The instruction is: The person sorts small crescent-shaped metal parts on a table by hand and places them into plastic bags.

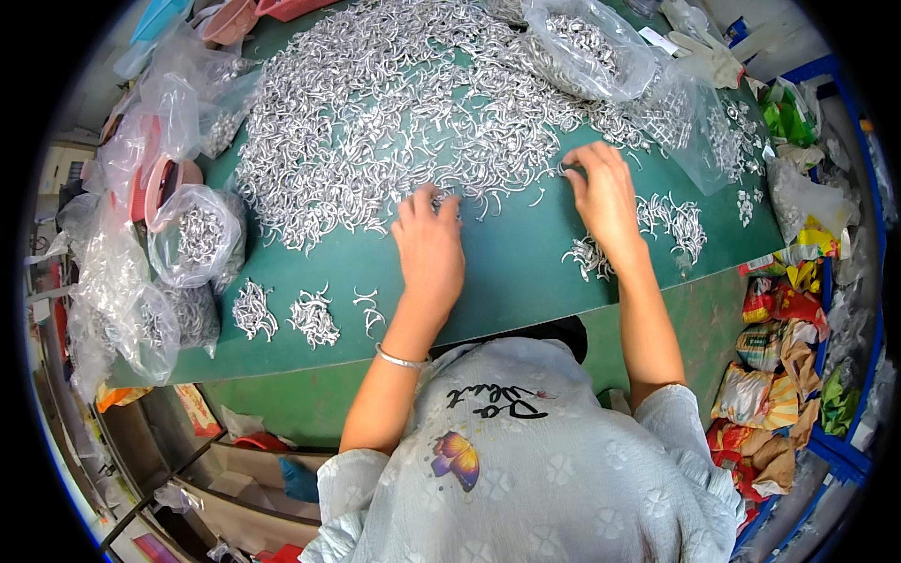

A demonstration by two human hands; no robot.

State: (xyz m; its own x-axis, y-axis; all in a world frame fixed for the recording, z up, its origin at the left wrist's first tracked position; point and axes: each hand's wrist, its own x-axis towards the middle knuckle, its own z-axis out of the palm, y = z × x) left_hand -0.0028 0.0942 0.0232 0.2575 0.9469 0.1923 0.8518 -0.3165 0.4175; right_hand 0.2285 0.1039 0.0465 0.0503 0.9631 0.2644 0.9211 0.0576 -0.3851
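Sorting is judged barely begun in the head view: a large heap of curved metal hooks (394, 103) is left on the green desk (511, 281), few small sorted piles (286, 314) set aside. Hooks are pinched by the right hand (601, 192); the left hand (430, 239) is curled on the heap's edge, its hold not discernible.

white glove (706, 52) | snack wrappers (771, 349) | pink bowl (228, 21) | blue crate (849, 450)

Clear plastic bags of silver metal hooks: one at top (587, 42), one flat at right (699, 127), several down the left edge (192, 235). Crumpled snack wrappers (784, 347) (red, yellow, orange) piled lower right beside the surface (507, 272).
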